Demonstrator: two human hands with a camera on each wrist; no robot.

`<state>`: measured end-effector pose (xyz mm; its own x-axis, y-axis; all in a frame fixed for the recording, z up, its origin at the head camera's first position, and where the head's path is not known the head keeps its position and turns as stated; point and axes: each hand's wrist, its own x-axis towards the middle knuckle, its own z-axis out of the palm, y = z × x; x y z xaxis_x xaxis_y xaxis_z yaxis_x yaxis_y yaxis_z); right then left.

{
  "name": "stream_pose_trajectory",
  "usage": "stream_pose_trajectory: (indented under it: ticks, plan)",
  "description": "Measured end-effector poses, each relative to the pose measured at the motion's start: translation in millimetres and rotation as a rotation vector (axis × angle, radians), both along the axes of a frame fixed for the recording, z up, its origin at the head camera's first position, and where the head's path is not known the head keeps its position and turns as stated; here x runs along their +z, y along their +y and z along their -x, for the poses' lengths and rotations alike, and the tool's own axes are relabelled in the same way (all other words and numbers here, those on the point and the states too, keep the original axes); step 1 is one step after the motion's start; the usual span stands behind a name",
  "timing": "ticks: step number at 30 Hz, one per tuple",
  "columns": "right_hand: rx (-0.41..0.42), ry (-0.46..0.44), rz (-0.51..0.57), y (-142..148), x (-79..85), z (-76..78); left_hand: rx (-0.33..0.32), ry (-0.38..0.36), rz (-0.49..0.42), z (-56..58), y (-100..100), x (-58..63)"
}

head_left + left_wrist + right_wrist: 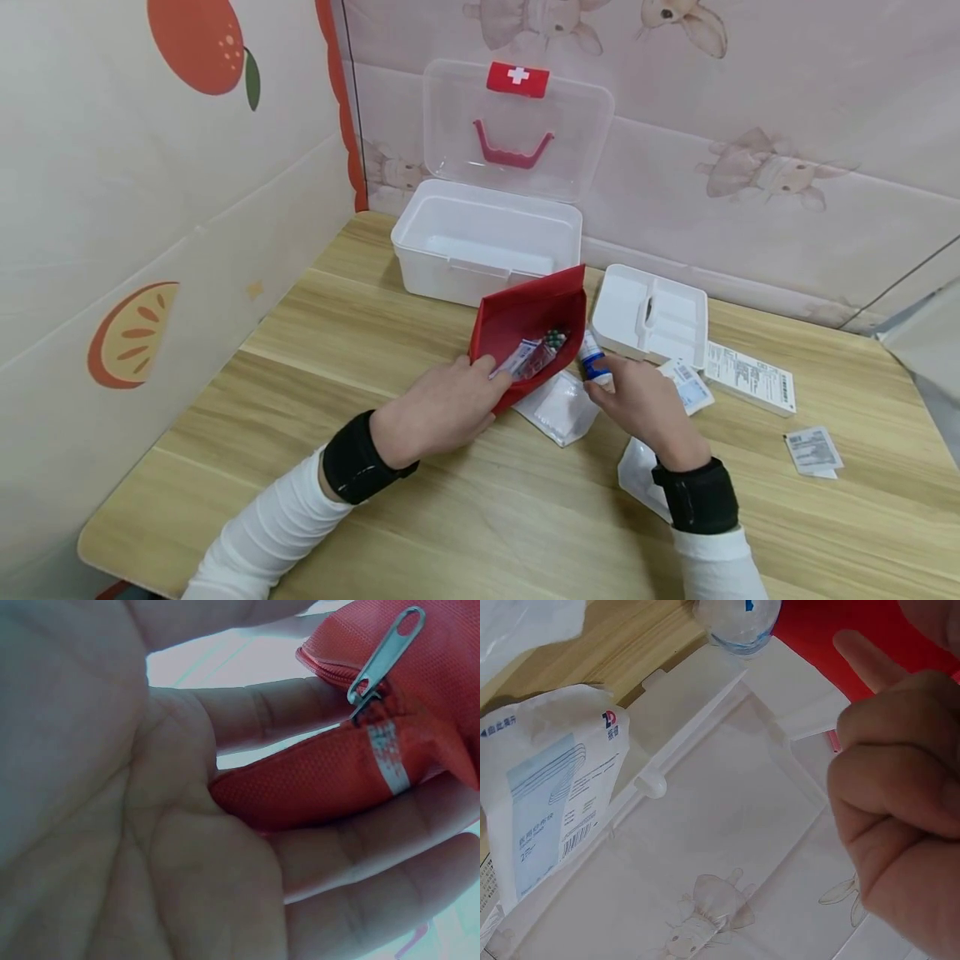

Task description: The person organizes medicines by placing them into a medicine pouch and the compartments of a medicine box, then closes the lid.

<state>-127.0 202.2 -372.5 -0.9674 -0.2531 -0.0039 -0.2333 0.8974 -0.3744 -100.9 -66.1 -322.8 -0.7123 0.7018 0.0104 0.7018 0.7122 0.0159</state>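
Observation:
My left hand (442, 408) grips the rim of a red zippered pouch (528, 304). The pouch's mouth faces me, and clear packets (522, 357) and a strip of dark green capsules (555, 340) show inside. In the left wrist view its metal zipper pull (386, 656) hangs beside my fingers. Just right of the pouch, my right hand (643, 404) pinches a small white bottle with a blue label (592, 357) at its lower end. The bottle's clear end (741, 626) shows at the top of the right wrist view. My other right fingers (885, 742) are curled there.
An open white first-aid box (480, 242) stands behind the pouch, its clear lid (450, 125) raised. To the right are a divided white tray (618, 312), a gauze packet (693, 392), a flat carton (750, 379) and small sachets (813, 452). White packages (558, 410) lie nearer.

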Motion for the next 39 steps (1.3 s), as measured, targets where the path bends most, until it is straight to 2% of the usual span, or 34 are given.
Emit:
stream_pose_trajectory:
  ticks: [8,18,27,39]
  plan:
    - [0.023,-0.068,-0.041,-1.2,-1.3,1.2,-0.009,0.016,0.0,0.1,-0.6,-0.8]
    - [0.032,-0.123,-0.069,-4.6,-12.9,1.5,-0.011,0.015,0.006,-0.1,-0.7,-0.1]
    - [0.028,-0.217,-0.074,-6.6,-20.5,1.6,-0.01,0.005,0.007,-0.6,-1.1,1.2]
    - [-0.066,-0.311,-0.088,-6.3,-23.7,4.3,0.0,-0.015,0.008,-0.4,-1.0,1.6]
